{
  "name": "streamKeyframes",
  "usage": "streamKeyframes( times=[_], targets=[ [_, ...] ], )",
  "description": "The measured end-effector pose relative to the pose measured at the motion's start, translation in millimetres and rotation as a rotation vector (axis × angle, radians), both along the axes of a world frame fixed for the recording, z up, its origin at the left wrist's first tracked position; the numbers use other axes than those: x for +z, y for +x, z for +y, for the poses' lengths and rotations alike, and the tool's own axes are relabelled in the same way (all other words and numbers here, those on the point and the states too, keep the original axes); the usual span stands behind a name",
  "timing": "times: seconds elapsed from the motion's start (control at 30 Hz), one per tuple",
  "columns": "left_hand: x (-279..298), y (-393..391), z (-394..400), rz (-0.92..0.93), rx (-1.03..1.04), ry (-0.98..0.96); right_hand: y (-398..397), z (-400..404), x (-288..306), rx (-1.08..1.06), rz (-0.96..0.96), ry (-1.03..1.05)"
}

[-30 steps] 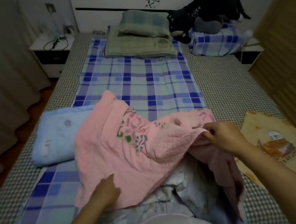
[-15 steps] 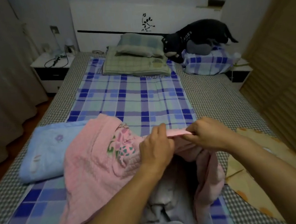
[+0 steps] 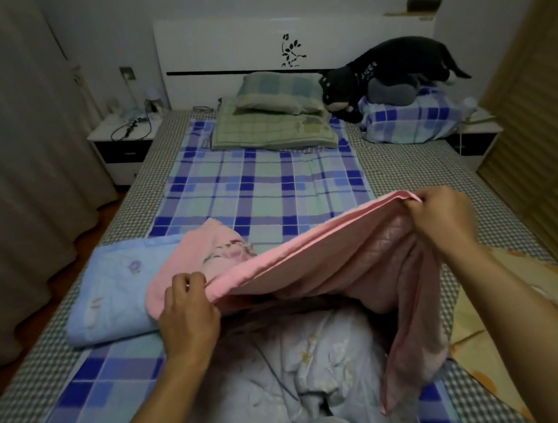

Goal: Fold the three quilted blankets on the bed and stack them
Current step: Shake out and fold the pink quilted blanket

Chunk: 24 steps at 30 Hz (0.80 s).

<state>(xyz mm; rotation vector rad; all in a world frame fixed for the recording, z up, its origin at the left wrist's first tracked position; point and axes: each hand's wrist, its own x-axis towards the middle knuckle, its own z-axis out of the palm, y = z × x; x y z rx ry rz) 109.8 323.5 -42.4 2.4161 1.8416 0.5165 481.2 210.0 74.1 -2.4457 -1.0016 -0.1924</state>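
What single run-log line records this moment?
step: folding pink blanket | left hand: grips edge | right hand: grips edge, raised | blue blanket: folded

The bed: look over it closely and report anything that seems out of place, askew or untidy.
A pale floral quilt lies crumpled at the near edge, unfolded, under the pink blanket stretched between the left hand and right hand.

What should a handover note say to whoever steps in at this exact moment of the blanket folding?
Left hand pinches one end of the pink blanket's doubled edge; right hand pinches the other end, held higher.
The pink blanket hangs between them, mid-fold, its tail drooping at the right.
Blue blanket lies folded on the bed's left side, the pink one partly over it.
Yellow blanket lies spread at the right, apparently unfolded.
Left: finish pink, fold yellow, stack all three.
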Motion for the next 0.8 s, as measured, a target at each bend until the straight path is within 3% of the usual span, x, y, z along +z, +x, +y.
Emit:
streamKeyframes(
  times=[0.07,0.2,0.27,0.33,0.4,0.5,0.6,0.7,0.8],
  targets=[
    [24.6,-8.0,11.7,-0.002,-0.049,0.078,2.1,7.5,-2.1,-0.078,0.037,0.051],
    [101.4,-25.6,48.0,-0.218,-0.253,0.421,2.6,18.1,-14.1,-0.206,-0.011,0.174],
    [92.4,-36.6,47.5,-0.143,-0.383,0.525,6.2,17.3,-21.3,-0.222,-0.003,0.177],
    [37.3,-61.3,41.8,0.095,-0.336,0.312,11.5,10.1,-30.0,-0.237,0.035,0.120],
    [-13.2,-89.6,44.2,0.177,-0.154,0.047,10.4,2.8,-41.8,-0.234,0.017,0.034],
    [-33.1,-101.6,57.8,0.017,-0.065,-0.179,-1.5,2.6,-55.8,-0.230,0.036,-0.022],
    [-11.3,-89.3,73.4,-0.318,-0.024,-0.257,0.7,-0.3,-64.1,-0.259,0.111,-0.034],
    [48.9,-84.1,106.0,-0.519,-0.049,-0.043,3.5,-7.6,-64.3,-0.301,0.132,-0.029],
    [90.1,-76.1,119.5,-0.557,0.016,0.436,1.5,-6.4,-59.8,-0.323,0.092,0.054]
  ],
)
